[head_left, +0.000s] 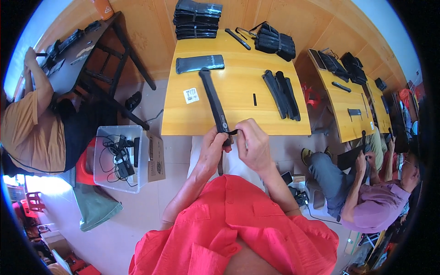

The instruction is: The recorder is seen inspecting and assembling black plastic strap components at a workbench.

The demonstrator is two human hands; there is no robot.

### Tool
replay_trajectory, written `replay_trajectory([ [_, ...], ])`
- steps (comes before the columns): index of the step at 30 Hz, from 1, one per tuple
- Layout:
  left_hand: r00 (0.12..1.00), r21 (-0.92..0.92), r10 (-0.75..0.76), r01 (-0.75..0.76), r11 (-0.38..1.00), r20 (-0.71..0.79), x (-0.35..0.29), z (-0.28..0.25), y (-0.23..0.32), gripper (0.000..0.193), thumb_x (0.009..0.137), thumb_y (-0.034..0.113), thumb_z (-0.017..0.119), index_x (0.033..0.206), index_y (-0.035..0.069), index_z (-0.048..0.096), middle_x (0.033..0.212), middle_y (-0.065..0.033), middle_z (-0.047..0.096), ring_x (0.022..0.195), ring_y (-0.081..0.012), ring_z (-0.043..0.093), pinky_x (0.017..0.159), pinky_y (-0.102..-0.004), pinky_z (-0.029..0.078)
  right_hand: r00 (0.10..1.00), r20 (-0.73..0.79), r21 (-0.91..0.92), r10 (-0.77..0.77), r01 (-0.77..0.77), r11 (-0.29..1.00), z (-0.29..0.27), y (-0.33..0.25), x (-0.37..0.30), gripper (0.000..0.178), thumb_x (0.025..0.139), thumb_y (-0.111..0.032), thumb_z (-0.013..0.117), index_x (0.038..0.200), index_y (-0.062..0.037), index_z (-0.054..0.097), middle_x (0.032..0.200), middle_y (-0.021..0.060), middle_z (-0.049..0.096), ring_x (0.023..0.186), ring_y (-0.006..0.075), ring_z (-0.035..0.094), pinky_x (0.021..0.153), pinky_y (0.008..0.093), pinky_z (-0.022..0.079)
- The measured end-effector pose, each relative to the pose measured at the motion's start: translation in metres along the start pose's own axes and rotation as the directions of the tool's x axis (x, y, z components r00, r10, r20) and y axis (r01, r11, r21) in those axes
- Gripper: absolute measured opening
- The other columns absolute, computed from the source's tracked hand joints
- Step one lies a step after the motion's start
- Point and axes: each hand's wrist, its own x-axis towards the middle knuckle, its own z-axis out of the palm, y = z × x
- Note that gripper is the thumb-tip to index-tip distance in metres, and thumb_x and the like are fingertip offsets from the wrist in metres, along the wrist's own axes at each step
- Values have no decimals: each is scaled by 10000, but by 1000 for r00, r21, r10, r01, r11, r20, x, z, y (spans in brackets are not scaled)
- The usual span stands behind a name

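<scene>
My left hand (211, 149) is closed around the near end of a long, narrow black fabric sleeve (211, 97), whose far end reaches over the table. My right hand (253, 144) pinches a short black strap (233, 132) that comes off the sleeve beside my left thumb. Something small and red shows under the left fingers; I cannot make out what it is. Beyond the sleeve's far end lies a flat black packet in clear plastic (200, 64). Several similar black sleeves (282, 95) lie together on the table's right, with a small black strip (255, 99) nearer the middle.
The yellow table (183, 120) bears a white label (191, 96), stacked black packets (197, 19), a tied black bundle (275, 41) and a slim black piece (238, 39). A clear bin with black cables (118, 158) stands left on the floor. People work at both sides.
</scene>
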Motion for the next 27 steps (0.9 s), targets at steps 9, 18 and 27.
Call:
replay_trajectory([
  [9, 993, 193, 117, -117, 974, 14, -1, 0, -10, 153, 877, 127, 345, 828, 40, 462, 600, 6, 401, 503, -85, 365, 454, -243, 303, 999, -28, 94, -21, 24, 995, 15, 10, -13, 121, 744, 13, 617, 864, 12, 607, 752, 143, 563, 647, 275, 585, 552, 316, 467],
  [18, 817, 392, -377, 205, 897, 436, -48, -78, 13, 161, 882, 158, 350, 841, 50, 463, 612, 27, 382, 547, -63, 357, 481, -208, 286, 869, -424, -150, 255, -345, 927, -115, 156, 52, 166, 808, -155, 601, 819, 3, 650, 758, 94, 634, 683, 170, 597, 615, 301, 459],
  [27, 971, 364, -235, 230, 903, -29, -64, -165, 22, 279, 889, 251, 427, 975, 29, 572, 744, -4, 503, 661, -86, 462, 587, -208, 348, 901, -370, -66, 225, -267, 961, -172, 91, 62, 140, 864, -71, 576, 956, 18, 633, 763, 5, 579, 642, 63, 539, 581, 201, 444],
])
